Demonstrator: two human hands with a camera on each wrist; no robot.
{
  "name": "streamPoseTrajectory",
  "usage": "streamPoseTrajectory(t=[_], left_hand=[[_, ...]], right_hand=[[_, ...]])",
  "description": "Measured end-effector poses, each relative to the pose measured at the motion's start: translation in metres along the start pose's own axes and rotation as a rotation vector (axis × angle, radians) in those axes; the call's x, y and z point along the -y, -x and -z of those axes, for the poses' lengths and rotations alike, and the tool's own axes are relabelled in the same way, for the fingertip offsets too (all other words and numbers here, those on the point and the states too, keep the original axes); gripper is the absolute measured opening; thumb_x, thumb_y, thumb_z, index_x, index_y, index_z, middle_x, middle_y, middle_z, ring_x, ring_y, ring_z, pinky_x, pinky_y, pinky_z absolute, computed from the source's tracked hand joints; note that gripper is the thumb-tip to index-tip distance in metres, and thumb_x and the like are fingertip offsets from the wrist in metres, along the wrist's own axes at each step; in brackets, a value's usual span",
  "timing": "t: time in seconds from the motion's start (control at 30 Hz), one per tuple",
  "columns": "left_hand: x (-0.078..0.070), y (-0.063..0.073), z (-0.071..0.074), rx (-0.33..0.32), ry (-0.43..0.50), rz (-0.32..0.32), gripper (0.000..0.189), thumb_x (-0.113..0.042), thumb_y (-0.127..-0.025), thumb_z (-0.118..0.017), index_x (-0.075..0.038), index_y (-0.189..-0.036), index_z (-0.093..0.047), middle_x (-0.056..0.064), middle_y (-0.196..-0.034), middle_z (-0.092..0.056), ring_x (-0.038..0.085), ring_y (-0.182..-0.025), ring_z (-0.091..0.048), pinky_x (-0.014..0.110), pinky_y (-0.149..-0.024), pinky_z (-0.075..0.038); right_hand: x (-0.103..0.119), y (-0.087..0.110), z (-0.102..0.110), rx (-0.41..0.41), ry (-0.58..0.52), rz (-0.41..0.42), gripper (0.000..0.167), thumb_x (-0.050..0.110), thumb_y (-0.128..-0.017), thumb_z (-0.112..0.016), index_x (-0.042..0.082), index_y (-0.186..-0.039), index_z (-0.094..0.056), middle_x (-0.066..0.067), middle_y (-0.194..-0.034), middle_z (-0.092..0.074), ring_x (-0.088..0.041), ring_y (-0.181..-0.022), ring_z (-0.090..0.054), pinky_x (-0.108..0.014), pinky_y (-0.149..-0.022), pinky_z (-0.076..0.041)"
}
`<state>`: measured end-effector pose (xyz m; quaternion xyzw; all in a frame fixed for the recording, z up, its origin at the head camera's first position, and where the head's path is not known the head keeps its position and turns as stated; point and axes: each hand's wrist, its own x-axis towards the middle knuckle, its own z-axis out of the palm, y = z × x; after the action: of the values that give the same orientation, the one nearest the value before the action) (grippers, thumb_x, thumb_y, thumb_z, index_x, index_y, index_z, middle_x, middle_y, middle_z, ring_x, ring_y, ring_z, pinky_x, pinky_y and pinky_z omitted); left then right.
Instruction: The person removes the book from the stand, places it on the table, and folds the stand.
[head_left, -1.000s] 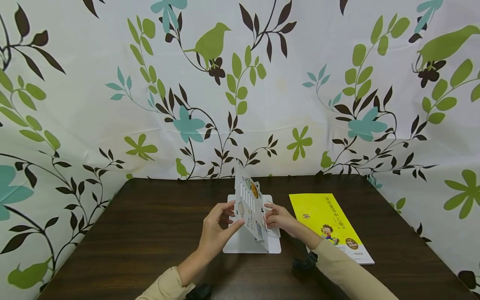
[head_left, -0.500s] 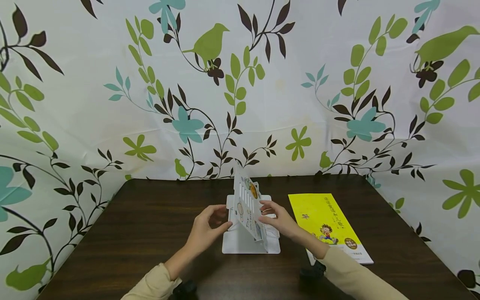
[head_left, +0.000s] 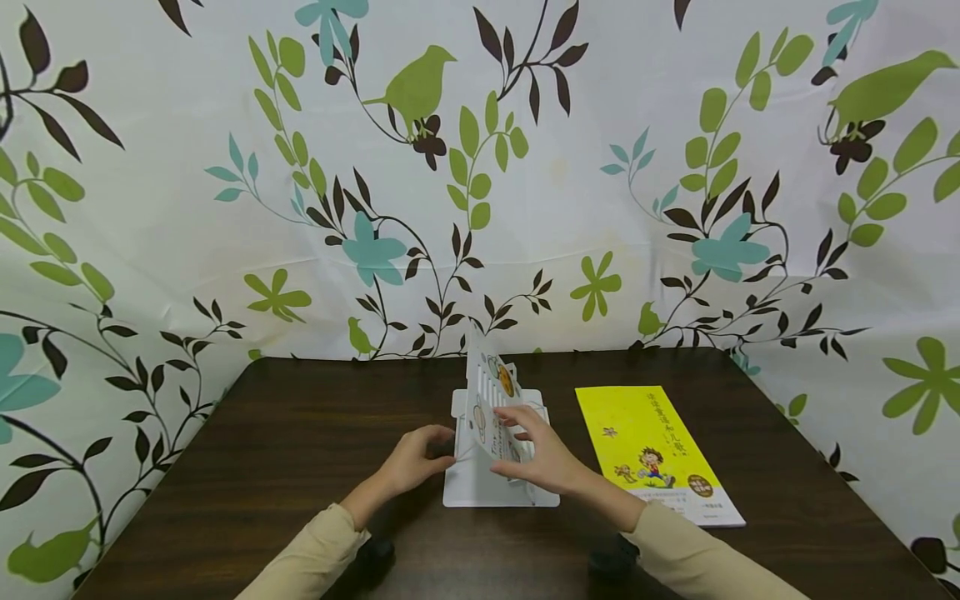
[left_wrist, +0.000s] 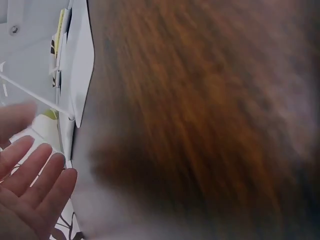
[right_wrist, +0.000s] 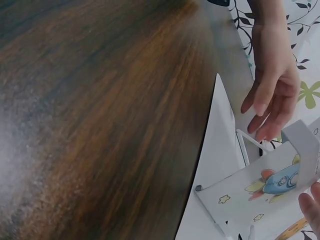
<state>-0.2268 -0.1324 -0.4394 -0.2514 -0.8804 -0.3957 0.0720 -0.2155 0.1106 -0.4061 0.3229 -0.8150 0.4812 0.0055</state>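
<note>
A white book stand (head_left: pixel 487 400) with cartoon prints on its tilted panel stands on a flat white base (head_left: pixel 472 492) at mid-table. My left hand (head_left: pixel 414 460) is at the base's left edge, thumb and fingers apart and nothing between them. Its fingers (left_wrist: pixel 47 182) look extended in the left wrist view. In front of the panel is my right hand (head_left: pixel 546 458), fingers and thumb spread, overlapping the panel's lower right part. In the right wrist view, its fingertips (right_wrist: pixel 311 205) are right at the white ledge of the panel, close to a blue printed figure (right_wrist: pixel 281 181).
A yellow book (head_left: pixel 637 433) with a cartoon child on its cover lies flat to the right of the stand, partly under the right forearm. The dark wooden table (head_left: pixel 315 417) ends at a wall cloth (head_left: pixel 525 250) printed with leaves and birds.
My left hand has drawn back leftward from the panel to the base's edge. My right hand has moved from behind the panel's right side round to its front. The stand has stayed put.
</note>
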Motion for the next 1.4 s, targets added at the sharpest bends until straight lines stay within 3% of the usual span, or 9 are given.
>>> streamPoseTrajectory(t=[0.13,0.27,0.57,0.73,0.9,0.97,1.07,1.4], left_hand=[[0.005,-0.003,-0.004,0.024,-0.025,-0.042,0.025,-0.001,-0.076,-0.069,0.006,-0.099,-0.062,0.016,-0.096,-0.064,0.03,-0.089,-0.061,0.041,-0.075,-0.05],[0.006,-0.006,-0.009,0.025,-0.03,-0.044,0.022,0.004,-0.073,-0.068,0.005,-0.094,-0.064,0.014,-0.092,-0.065,0.027,-0.085,-0.061,0.037,-0.074,-0.05],[0.003,-0.011,-0.018,0.035,-0.046,0.028,0.014,0.008,-0.07,-0.066,0.0,-0.081,-0.066,0.008,-0.08,-0.065,0.021,-0.076,-0.061,0.031,-0.066,-0.05],[0.003,-0.012,-0.021,0.019,-0.054,0.035,0.014,0.01,-0.069,-0.065,-0.001,-0.076,-0.065,0.007,-0.074,-0.064,0.017,-0.07,-0.06,0.025,-0.06,-0.048],[0.005,-0.013,-0.023,0.021,-0.046,0.036,0.013,0.01,-0.069,-0.064,-0.001,-0.076,-0.065,0.008,-0.073,-0.064,0.016,-0.069,-0.059,0.024,-0.06,-0.047],[0.005,-0.012,-0.023,0.023,-0.047,0.04,0.013,0.01,-0.069,-0.064,-0.001,-0.076,-0.065,0.009,-0.073,-0.064,0.016,-0.069,-0.059,0.024,-0.059,-0.047],[0.005,-0.012,-0.023,0.022,-0.045,0.047,0.013,0.01,-0.068,-0.065,-0.001,-0.075,-0.064,0.008,-0.073,-0.064,0.016,-0.068,-0.058,0.024,-0.059,-0.047],[0.003,-0.012,-0.023,0.016,-0.06,0.041,0.013,0.01,-0.068,-0.065,-0.001,-0.074,-0.063,0.009,-0.072,-0.063,0.015,-0.068,-0.057,0.024,-0.059,-0.047]], right_hand=[[0.002,-0.001,-0.002,-0.013,0.028,-0.015,0.062,0.027,-0.077,-0.071,0.015,-0.132,-0.044,-0.007,-0.127,-0.043,-0.023,-0.11,-0.045,-0.047,-0.091,-0.043],[0.002,-0.002,-0.002,-0.026,0.034,-0.027,0.062,0.028,-0.076,-0.071,0.017,-0.131,-0.045,-0.004,-0.125,-0.044,-0.021,-0.108,-0.047,-0.045,-0.091,-0.044],[-0.003,-0.004,-0.004,-0.034,0.057,0.038,0.061,0.028,-0.077,-0.072,0.011,-0.13,-0.046,-0.008,-0.123,-0.045,-0.024,-0.108,-0.047,-0.043,-0.088,-0.046],[0.008,-0.004,-0.004,-0.055,0.063,0.063,0.06,0.016,-0.075,-0.073,0.002,-0.127,-0.048,-0.015,-0.119,-0.046,-0.031,-0.106,-0.049,-0.046,-0.086,-0.046],[0.004,-0.004,-0.006,-0.082,0.098,0.097,0.058,0.015,-0.074,-0.072,0.004,-0.126,-0.05,-0.009,-0.115,-0.048,-0.024,-0.103,-0.05,-0.04,-0.084,-0.049],[-0.006,-0.005,-0.009,-0.086,0.115,0.106,0.058,0.019,-0.074,-0.072,0.008,-0.126,-0.05,-0.004,-0.115,-0.048,-0.02,-0.103,-0.05,-0.037,-0.084,-0.05],[-0.006,-0.005,-0.009,-0.08,0.127,0.114,0.058,0.019,-0.075,-0.071,0.007,-0.127,-0.048,-0.006,-0.116,-0.047,-0.022,-0.103,-0.05,-0.04,-0.083,-0.049],[-0.005,-0.004,-0.01,-0.096,0.299,0.119,0.06,0.025,-0.075,-0.07,0.009,-0.128,-0.046,-0.004,-0.117,-0.047,-0.013,-0.099,-0.049,-0.033,-0.082,-0.05]])
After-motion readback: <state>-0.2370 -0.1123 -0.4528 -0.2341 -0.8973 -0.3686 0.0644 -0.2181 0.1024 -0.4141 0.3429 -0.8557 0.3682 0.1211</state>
